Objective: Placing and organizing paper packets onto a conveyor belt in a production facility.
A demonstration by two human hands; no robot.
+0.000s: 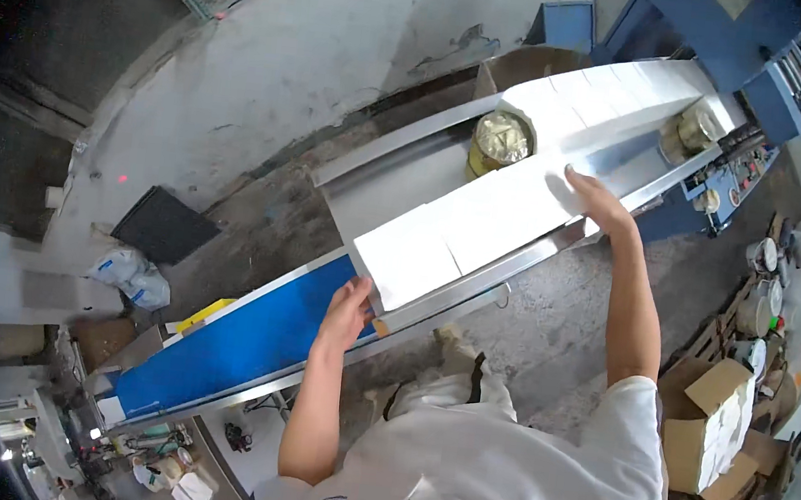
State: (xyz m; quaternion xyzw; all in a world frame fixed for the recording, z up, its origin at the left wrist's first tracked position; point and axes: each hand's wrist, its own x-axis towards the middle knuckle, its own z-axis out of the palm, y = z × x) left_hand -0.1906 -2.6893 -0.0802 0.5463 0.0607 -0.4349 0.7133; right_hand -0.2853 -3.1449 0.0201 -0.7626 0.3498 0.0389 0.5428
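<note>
A row of white blocks, likely small boxes (407, 256), lies along the near side of a metal trough (389, 176). My left hand (345, 314) is closed against the row's left end, its fingers partly hidden. My right hand (600, 205) grips farther right along the row, thumb on top and fingers hidden down the near side. Behind the row stands a round yellowish thing with a shiny, film-like top (503, 139). A similar round thing (697, 128) sits at the trough's right end. More white blocks (593, 93) line the far side.
A blue conveyor belt (240, 336) runs from the trough down to the left. Blue machinery (716, 34) stands at the far right. Open cardboard boxes (682, 453) with white contents are at my right. A dark flat panel (166, 225) lies on the floor at left.
</note>
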